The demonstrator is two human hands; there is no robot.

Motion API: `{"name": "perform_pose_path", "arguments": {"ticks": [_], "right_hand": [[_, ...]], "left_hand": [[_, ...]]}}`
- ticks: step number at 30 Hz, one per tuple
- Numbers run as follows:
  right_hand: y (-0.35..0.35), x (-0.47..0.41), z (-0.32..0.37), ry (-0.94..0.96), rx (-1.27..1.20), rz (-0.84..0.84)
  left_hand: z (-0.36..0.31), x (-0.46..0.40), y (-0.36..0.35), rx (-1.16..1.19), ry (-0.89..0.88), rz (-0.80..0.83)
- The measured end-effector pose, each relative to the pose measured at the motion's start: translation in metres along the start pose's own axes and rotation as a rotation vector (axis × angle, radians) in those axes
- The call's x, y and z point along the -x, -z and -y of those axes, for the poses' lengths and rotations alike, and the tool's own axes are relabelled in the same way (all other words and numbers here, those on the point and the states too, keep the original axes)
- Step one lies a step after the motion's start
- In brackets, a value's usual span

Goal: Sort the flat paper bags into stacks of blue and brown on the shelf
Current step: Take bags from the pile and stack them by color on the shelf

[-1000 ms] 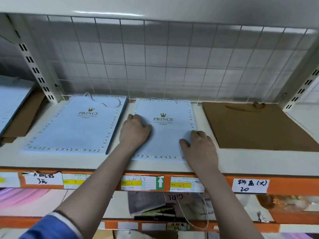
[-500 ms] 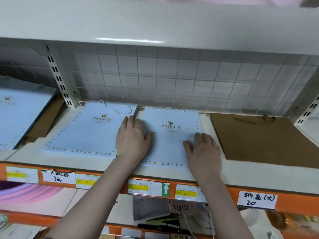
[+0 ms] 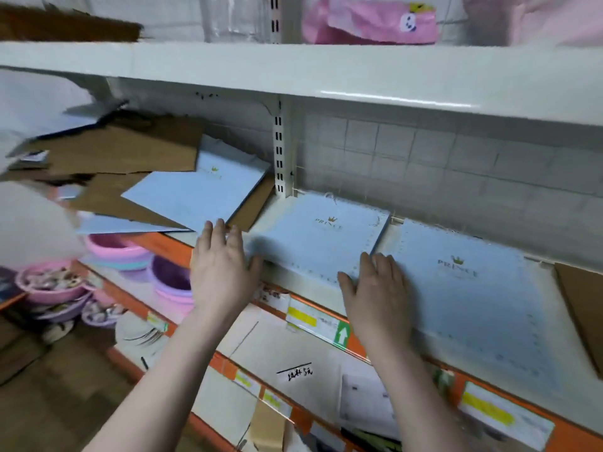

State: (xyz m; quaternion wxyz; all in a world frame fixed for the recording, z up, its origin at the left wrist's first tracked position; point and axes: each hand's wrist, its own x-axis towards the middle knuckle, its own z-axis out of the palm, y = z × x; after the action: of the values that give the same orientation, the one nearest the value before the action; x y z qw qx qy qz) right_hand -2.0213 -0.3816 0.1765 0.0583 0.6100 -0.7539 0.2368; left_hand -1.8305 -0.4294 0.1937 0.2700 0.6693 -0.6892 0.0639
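Observation:
Two flat blue paper bags lie side by side on the white shelf (image 3: 284, 275): the left blue bag (image 3: 321, 238) and the right blue bag (image 3: 470, 288). A brown bag (image 3: 584, 308) shows at the far right edge. In the bay to the left sits a jumbled pile with another blue bag (image 3: 199, 194) on top of brown bags (image 3: 127, 151). My left hand (image 3: 222, 269) hovers with straight fingers at the front corner of that pile's blue bag. My right hand (image 3: 375, 288) lies flat over the gap between the two neat blue bags.
A slotted upright post (image 3: 279, 151) divides the two bays. The upper shelf board (image 3: 326, 73) hangs low overhead, with pink goods above it. Pink and purple plastic bowls (image 3: 130, 256) stack on lower shelves at the left. Price labels line the orange front rail (image 3: 326, 324).
The view has swung left, revealing the messy left bay. My left hand has left the middle blue bag and moved left toward the pile; my right hand has shifted left too.

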Motion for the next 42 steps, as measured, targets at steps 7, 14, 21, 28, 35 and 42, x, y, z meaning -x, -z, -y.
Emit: {"name": "perform_pose_path", "arguments": {"ticks": [7, 14, 21, 28, 35, 42], "right_hand": [[-0.029, -0.01, 0.117, 0.111, -0.078, -0.061], [-0.058, -0.016, 0.231, 0.123, -0.122, -0.072], [-0.069, -0.04, 0.291, 0.088, -0.092, -0.04], [-0.089, -0.094, 0.332, 0.084, -0.076, -0.009], [-0.12, -0.165, 0.375, 0.072, -0.106, -0.029], [-0.145, -0.218, 0.442, 0.18, -0.095, -0.021]], "left_hand": [[0.122, -0.022, 0.036, -0.028, 0.099, -0.08], [0.234, -0.056, 0.072, -0.054, 0.126, -0.118], [0.297, -0.094, 0.085, 0.005, 0.171, -0.111], [0.338, -0.151, 0.074, 0.019, 0.18, -0.151], [0.374, -0.231, 0.056, -0.037, 0.159, -0.167], [0.423, -0.298, 0.045, -0.024, 0.216, -0.196]]}}
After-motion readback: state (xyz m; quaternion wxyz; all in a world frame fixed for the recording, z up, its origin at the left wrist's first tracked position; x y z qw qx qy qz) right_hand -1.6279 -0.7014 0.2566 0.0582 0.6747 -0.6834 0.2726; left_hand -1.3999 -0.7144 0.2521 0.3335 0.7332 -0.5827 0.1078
